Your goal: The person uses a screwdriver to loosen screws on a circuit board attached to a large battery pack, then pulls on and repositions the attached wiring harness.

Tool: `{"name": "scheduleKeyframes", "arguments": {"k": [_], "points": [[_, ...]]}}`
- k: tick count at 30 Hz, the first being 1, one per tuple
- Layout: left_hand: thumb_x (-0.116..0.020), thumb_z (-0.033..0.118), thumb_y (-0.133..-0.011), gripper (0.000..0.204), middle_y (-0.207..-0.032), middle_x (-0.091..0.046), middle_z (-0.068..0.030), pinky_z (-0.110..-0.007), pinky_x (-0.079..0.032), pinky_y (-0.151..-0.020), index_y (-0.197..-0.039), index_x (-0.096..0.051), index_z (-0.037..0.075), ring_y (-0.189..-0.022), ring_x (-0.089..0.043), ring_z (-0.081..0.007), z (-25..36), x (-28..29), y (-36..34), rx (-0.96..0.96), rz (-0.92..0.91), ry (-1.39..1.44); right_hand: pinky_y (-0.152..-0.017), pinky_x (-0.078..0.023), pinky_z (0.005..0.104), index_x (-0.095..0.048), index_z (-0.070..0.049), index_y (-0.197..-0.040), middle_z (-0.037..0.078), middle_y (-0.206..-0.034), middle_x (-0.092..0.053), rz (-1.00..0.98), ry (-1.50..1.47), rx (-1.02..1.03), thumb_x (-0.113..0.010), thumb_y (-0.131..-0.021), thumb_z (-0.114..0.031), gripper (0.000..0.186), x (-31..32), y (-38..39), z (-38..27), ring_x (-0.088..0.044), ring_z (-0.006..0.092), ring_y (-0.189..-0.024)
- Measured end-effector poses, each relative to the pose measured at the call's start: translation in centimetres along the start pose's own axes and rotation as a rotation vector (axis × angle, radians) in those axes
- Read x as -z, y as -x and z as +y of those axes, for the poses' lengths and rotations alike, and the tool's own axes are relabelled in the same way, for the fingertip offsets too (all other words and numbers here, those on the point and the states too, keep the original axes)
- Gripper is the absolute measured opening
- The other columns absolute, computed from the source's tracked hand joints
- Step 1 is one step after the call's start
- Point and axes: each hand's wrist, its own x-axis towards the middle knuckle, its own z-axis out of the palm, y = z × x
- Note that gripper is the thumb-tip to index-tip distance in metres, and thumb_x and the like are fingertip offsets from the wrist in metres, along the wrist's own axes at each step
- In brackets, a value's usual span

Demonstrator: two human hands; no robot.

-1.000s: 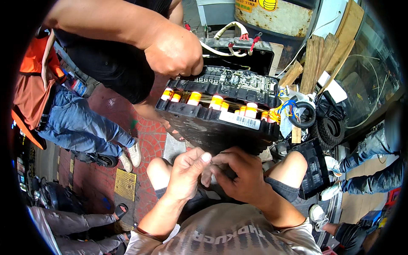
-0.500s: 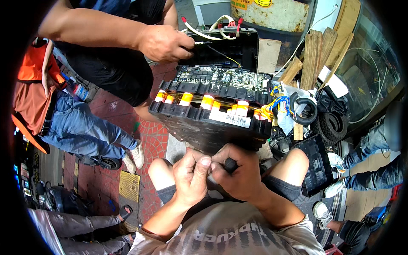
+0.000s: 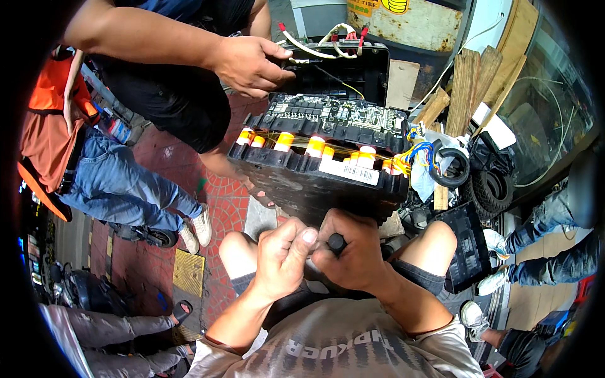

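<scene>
My right hand is closed round a tool with a round black handle; the rest of the tool is hidden. Close beside it my left hand is closed too, thumb pressed on curled fingers, and what it pinches cannot be made out. Just beyond both hands stands an opened battery pack, black-cased with yellow-and-white cells along its near side. On top of the pack lies a circuit board. Blue and yellow wires bunch at its right end. A co-worker's hand hovers over the far left of the pack.
Behind the pack stands a black cover with white, red-tipped cables. Wood pieces and black tyres are piled to the right. A black plastic tray lies beside my right knee. Other people stand left and right on red paving.
The co-worker's hand has loosened, its fingers spreading off the white cable. My hands stay close together, the black handle tilting slightly. The pack appears shifted a little right in view.
</scene>
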Motion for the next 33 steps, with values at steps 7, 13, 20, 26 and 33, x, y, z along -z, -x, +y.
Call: {"name": "scheduleKeyframes", "arguments": {"k": [7, 13, 20, 26, 33], "points": [[-0.061, 0.029, -0.114, 0.039, -0.069, -0.059, 0.0008, -0.027, -0.043, -0.056, -0.086, -0.062, 0.002, -0.061, -0.053, -0.0085, -1.7, 0.5, -0.2, 0.09, -0.107, 0.14, -0.061, -0.043, 0.0306, -0.057, -0.003, -0.078, 0.006, -0.071, -0.058, -0.069, -0.143, -0.084, -0.068, -0.081, 0.001, 0.013, 0.1, 0.2, 1.0, -0.055, 0.0132, -0.065], [-0.058, 0.036, -0.116, 0.04, -0.07, -0.057, 0.002, -0.023, -0.043, -0.053, -0.089, -0.06, 0.006, -0.06, -0.052, -0.0056, -0.8, 0.8, -0.6, 0.325, -0.208, 0.421, -0.064, -0.045, 0.0293, -0.06, -0.002, -0.083, 0.004, -0.073, -0.06, -0.075, -0.26, -0.111, -0.068, -0.084, 0.004, 0.01, 0.1, 0.4, 0.5, -0.056, 0.0102, -0.069], [-0.064, 0.026, -0.113, 0.035, -0.07, -0.06, -0.0008, -0.027, -0.044, -0.056, -0.087, -0.061, 0.003, -0.06, -0.053, -0.009, -1.9, 0.2, -0.5, 0.098, 0.008, 0.233, -0.069, -0.049, 0.0279, -0.071, 0.0, -0.097, 0.004, -0.081, -0.069, -0.142, -0.135, -0.292, -0.077, -0.092, -0.003, 0.009, 1.2, 0.1, -0.9, -0.061, 0.0088, -0.076], [-0.071, 0.023, -0.107, 0.031, -0.073, -0.067, -0.0009, -0.028, -0.047, -0.06, -0.084, -0.063, 0.003, -0.063, -0.06, -0.0112, 0.4, 1.5, -0.7, -0.087, -0.024, -0.205, -0.077, -0.057, 0.0397, -0.073, -0.002, -0.097, 0.012, -0.087, -0.074, -0.192, -0.046, -0.192, -0.081, -0.091, -0.012, 0.014, 2.0, -0.4, -1.1, -0.073, 0.0289, -0.081], [-0.074, 0.019, -0.103, 0.027, -0.075, -0.076, -0.0046, -0.03, -0.052, -0.057, -0.083, -0.067, 0.003, -0.06, -0.07, -0.0169, 1.1, 1.7, -0.7, -0.295, 0.018, -0.412, -0.08, -0.055, 0.0387, -0.071, -0.002, -0.093, 0.013, -0.087, -0.072, -0.242, -0.077, -0.271, -0.081, -0.089, -0.012, 0.014, 2.2, -0.7, -1.3, -0.07, 0.027, -0.083]]}}
